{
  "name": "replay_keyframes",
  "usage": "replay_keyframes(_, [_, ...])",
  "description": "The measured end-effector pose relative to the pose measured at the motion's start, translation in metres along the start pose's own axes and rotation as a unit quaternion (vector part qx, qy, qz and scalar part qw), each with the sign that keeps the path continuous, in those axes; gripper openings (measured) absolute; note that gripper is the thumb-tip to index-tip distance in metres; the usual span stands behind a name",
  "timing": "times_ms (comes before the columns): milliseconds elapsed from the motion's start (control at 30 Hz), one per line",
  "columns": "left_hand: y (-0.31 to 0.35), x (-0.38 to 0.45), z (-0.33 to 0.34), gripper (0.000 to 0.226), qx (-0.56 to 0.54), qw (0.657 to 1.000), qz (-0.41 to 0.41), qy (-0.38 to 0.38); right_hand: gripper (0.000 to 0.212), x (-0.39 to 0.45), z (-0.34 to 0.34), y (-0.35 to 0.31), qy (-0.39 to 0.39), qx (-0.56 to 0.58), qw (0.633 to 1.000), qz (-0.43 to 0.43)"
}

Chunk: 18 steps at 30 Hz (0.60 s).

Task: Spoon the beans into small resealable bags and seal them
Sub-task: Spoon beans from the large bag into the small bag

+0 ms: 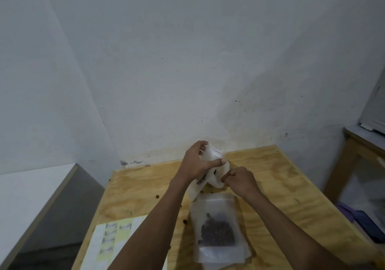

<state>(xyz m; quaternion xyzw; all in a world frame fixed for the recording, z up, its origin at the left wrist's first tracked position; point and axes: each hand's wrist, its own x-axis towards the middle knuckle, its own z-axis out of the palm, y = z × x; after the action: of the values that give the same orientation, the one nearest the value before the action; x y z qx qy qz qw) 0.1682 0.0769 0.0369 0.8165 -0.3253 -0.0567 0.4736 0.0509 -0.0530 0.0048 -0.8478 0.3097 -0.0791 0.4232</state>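
My left hand [199, 161] grips the upper part of a crumpled translucent plastic bag [214, 155] held above the far part of the wooden table [281, 186], thumb pointing right. My right hand [239, 181] is curled and pinches a lower fold of the same plastic [217, 181]. A few dark beans show through the plastic under my left wrist. Nearer to me, a small clear resealable bag [216, 228] lies flat on the table with a heap of dark beans [216, 233] inside it. No spoon is visible.
Loose beans [157, 196] lie scattered on the table. A printed paper sheet [112, 242] sits at the near left. More flat bags lie under the filled one. A white counter [31, 190] stands left, a wooden stand [354, 144] right, a purple item [362, 222] below it.
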Motion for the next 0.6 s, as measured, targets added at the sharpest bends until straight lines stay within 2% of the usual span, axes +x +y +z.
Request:
replay_keyframes(133, [-0.005, 0.000, -0.004, 0.095, 0.073, 0.996, 0.030, -0.037, 0.016, 0.001, -0.002, -0.004, -0.027, 0.068, 0.996, 0.053])
replay_keyframes(233, [-0.012, -0.004, -0.011, 0.101, 0.144, 0.987, 0.049, -0.056, 0.014, 0.002, -0.004, -0.006, -0.013, 0.108, 0.990, 0.086])
replay_keyframes(367, [-0.021, -0.009, -0.021, 0.107, 0.212, 0.973, 0.060, -0.069, 0.024, 0.001, -0.009, -0.009, 0.004, 0.109, 0.992, 0.070])
replay_keyframes(500, [-0.029, -0.018, -0.025, 0.106, 0.259, 0.962, 0.059, -0.069, 0.021, 0.001, -0.018, -0.007, 0.036, 0.091, 0.993, 0.062])
replay_keyframes(600, [-0.033, -0.024, -0.025, 0.108, 0.289, 0.953, 0.059, -0.067, 0.027, -0.001, -0.026, -0.012, 0.056, 0.079, 0.994, 0.056])
